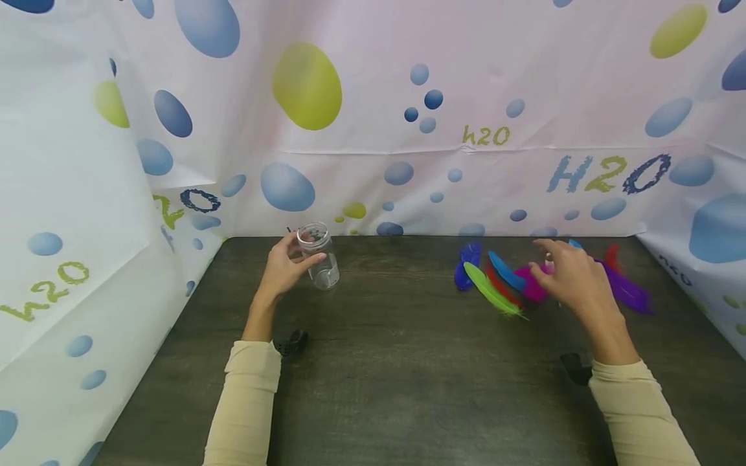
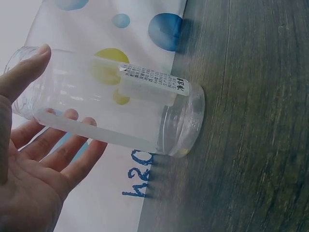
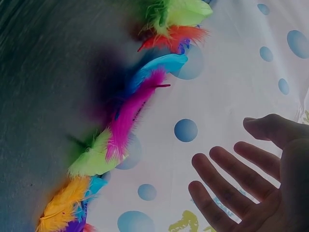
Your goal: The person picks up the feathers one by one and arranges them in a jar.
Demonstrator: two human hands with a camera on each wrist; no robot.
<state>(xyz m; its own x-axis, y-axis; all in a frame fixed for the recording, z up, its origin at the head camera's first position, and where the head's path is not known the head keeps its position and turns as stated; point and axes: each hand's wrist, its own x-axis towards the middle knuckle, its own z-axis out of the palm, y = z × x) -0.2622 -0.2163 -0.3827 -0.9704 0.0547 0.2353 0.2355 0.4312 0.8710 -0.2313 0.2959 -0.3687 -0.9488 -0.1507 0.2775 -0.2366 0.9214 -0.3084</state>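
Note:
A clear jar (image 1: 324, 268) without a lid stands upright on the dark table at the left, a white printed label (image 2: 154, 79) on its side. My left hand (image 1: 283, 266) holds it near the top, thumb on one side and fingers around the other. On the right, my right hand (image 1: 577, 278) hovers over a row of loose feathers, its fingers relaxed with nothing in them. Among the feathers are a lime green one (image 1: 489, 291), a magenta one (image 3: 128, 116), a purple one (image 1: 632, 292) and an orange one (image 3: 65, 205). The hand hides some feathers in the head view.
The dark wooden table (image 1: 396, 362) meets a white sheet (image 1: 373, 129) with blue and green spots at its back edge. More of this sheet hangs along both sides. Black straps or devices show at the left wrist (image 1: 294, 343) and the right wrist (image 1: 576, 369).

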